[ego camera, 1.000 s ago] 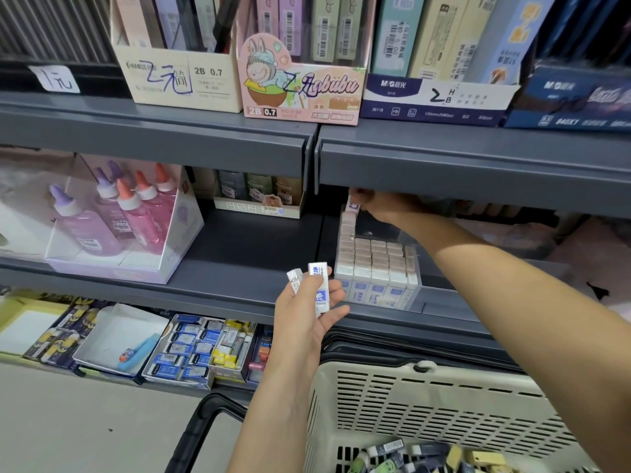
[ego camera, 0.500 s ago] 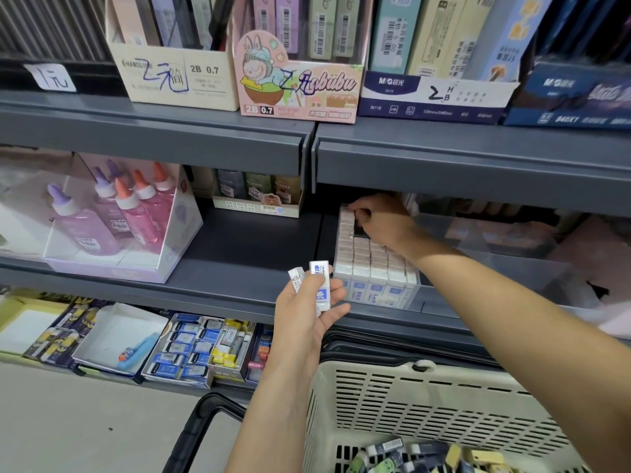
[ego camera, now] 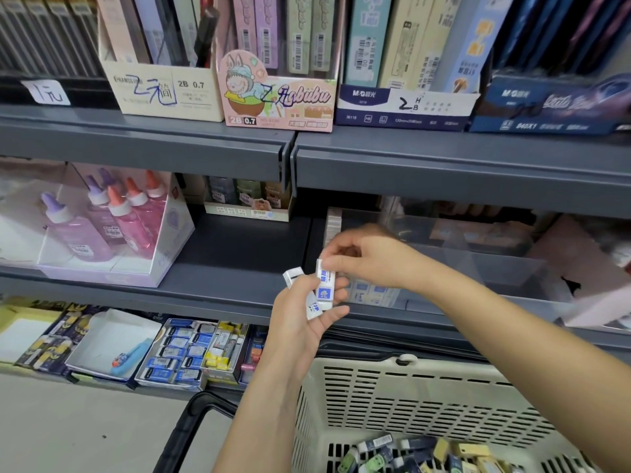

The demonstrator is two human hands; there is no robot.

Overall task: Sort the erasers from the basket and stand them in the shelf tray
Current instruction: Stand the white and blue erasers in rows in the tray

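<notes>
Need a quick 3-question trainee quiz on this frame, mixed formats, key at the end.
1. True or false: the left hand holds two white erasers.
2. Multiple choice: the right hand is
A. reaching into the basket
B. pinching the top of the blue-labelled eraser that the left hand holds
C. resting on the glue bottles
3. Fill in: the loose mixed erasers still to be sorted lie in the ____.

Key:
1. True; the second eraser sticks up left of the blue-labelled one.
2. B
3. basket
</notes>
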